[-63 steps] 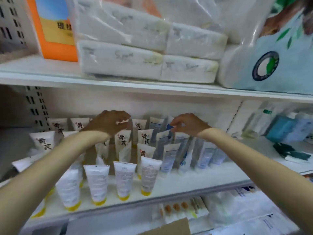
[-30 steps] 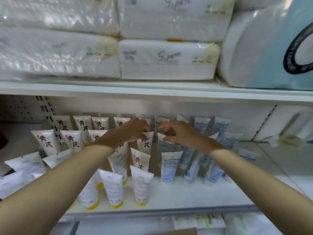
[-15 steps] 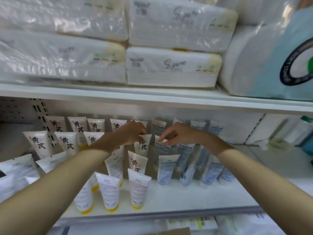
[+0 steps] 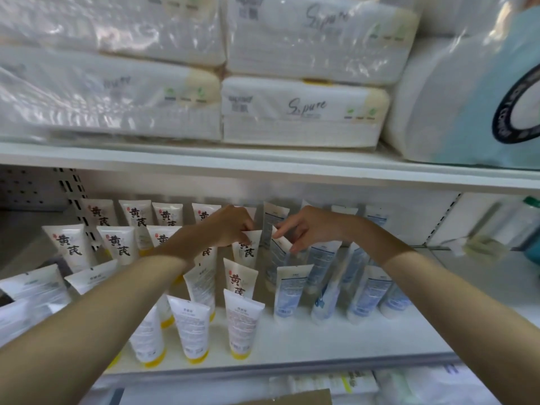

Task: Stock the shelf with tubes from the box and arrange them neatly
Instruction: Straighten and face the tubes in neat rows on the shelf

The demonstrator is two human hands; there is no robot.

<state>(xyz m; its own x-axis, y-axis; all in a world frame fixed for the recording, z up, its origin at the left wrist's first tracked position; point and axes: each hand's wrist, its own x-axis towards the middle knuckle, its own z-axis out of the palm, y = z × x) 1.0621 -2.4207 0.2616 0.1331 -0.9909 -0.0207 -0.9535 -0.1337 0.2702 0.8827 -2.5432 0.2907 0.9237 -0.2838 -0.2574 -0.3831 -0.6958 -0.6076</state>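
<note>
White tubes (image 4: 187,323) with yellow caps stood cap-down in rows on the left half of the shelf (image 4: 336,343), and blue tubes (image 4: 365,290) stood in rows to their right. Both hands reached in to the middle of the shelf, where the two sorts met.

The left hand (image 4: 230,226) had its fingers curled down over the flat top of one white tube (image 4: 248,251), third from the front in its column, and pinched it. The right hand (image 4: 312,226), just beside it, gripped the top edge of a tilted blue tube (image 4: 279,254) between thumb and fingertips. I could not tell whether the two held tubes touched.

Tissue packs (image 4: 304,112) lay stacked on the upper shelf (image 4: 263,162). A cardboard edge (image 4: 292,397) showed below.
</note>
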